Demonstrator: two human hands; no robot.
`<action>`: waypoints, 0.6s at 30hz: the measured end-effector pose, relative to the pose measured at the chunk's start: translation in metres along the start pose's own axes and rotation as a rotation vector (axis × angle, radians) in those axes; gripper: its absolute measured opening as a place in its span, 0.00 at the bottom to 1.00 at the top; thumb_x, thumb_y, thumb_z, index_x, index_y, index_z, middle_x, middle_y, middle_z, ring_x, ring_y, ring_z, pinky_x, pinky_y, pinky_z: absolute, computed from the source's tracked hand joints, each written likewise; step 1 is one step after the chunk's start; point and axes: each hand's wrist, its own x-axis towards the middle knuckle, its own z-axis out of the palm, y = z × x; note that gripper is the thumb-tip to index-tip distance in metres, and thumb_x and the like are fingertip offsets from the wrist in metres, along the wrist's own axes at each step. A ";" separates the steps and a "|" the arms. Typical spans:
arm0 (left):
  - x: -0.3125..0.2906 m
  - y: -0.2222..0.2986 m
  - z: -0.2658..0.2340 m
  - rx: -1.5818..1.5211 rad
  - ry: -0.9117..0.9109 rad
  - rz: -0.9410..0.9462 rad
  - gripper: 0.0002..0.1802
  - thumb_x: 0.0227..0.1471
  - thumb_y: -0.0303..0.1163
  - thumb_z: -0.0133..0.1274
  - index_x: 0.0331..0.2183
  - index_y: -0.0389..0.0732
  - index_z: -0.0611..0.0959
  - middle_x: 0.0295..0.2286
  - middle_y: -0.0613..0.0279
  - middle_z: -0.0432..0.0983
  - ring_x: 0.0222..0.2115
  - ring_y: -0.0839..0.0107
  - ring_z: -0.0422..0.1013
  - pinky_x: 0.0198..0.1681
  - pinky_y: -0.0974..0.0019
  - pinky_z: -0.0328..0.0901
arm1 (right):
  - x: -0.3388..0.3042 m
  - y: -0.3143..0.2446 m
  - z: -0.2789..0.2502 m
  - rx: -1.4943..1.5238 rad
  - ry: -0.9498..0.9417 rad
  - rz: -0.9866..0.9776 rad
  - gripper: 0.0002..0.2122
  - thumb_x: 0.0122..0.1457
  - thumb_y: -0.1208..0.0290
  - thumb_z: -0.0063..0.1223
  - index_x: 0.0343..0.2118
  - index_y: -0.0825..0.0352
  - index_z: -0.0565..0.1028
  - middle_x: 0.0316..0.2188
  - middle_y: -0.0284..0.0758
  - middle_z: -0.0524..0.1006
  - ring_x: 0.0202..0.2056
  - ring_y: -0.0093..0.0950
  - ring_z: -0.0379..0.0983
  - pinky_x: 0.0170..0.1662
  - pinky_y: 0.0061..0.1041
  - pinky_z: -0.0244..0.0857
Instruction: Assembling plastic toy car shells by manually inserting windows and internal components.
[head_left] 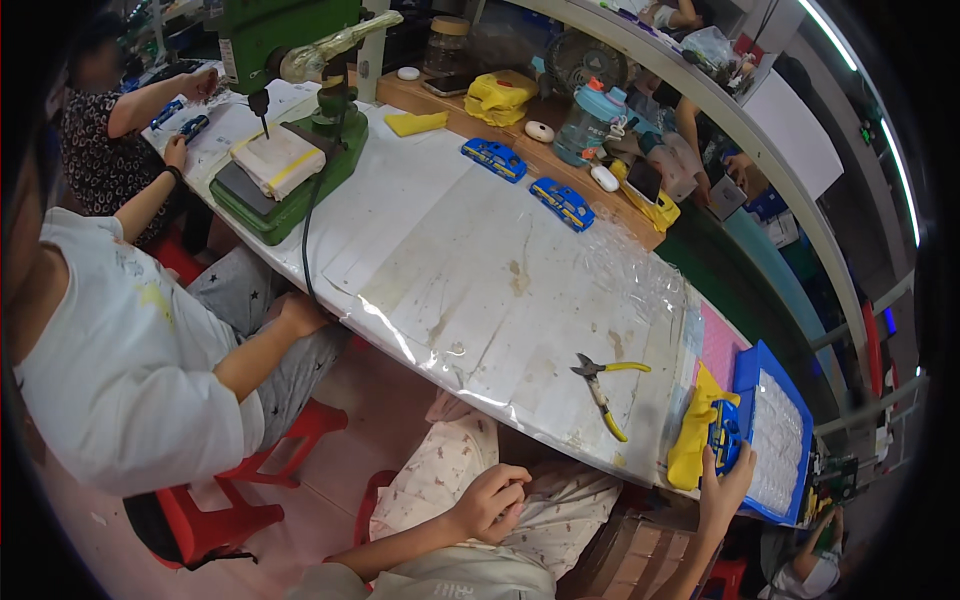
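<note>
Head view shows yellow-handled pliers lying near the table's front edge, two blue toy cars toward its back edge, and a green drill press at the far left end beside two other seated people. At the right end, the right hand reaches up, fingers clasping a small blue toy car beside a yellow cloth and blue tray. The left hand rests loosely curled on the lap, holding nothing.

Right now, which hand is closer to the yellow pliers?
The right hand. It is at the table's right end, holding a blue toy car, to the right of the pliers. The left hand rests in a fist on the lap, below the table edge, farther away.
</note>
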 end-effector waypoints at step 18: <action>-0.037 0.035 -0.025 0.229 0.154 -0.157 0.07 0.40 0.28 0.46 0.19 0.35 0.71 0.30 0.50 0.69 0.26 0.58 0.65 0.30 0.62 0.61 | 0.087 -0.256 0.188 0.524 -0.106 -0.929 0.29 0.43 0.61 0.57 0.46 0.73 0.63 0.46 0.50 0.64 0.49 0.45 0.59 0.52 0.40 0.53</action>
